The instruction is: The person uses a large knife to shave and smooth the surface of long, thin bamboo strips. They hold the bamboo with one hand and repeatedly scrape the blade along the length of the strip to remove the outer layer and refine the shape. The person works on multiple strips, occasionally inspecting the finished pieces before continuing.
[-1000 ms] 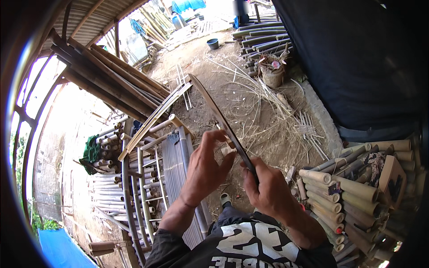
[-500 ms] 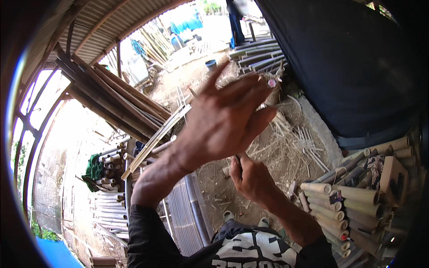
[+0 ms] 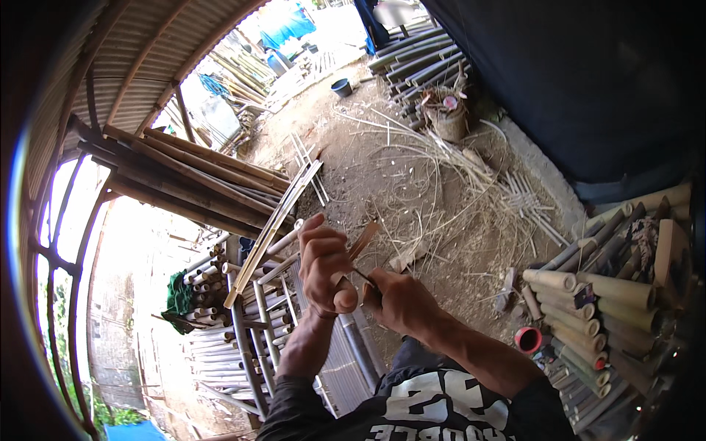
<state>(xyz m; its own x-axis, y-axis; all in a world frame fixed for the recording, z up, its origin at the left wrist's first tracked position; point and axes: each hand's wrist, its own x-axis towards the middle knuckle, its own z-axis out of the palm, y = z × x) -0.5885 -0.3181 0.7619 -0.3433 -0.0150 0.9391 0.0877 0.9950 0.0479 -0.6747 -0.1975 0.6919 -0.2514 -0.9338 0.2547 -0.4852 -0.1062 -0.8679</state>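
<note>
The person's right hand (image 3: 406,300) is closed around the near end of a knife (image 3: 365,239), whose brown blade shows beyond the hands over the dirt floor (image 3: 419,209), partly hidden. The left hand (image 3: 323,266) is curled just beside it, a little apart from the right, and whether its fingers grip anything cannot be told. Pale split strips (image 3: 273,231) lean at the left, while cut bamboo tubes (image 3: 550,279) lie stacked at the right near a red-rimmed container (image 3: 528,339).

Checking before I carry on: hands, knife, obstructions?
Right hand holding knife. Left hand curled close by, hold unclear. Knife partly hidden. Bamboo frame at left.
</note>
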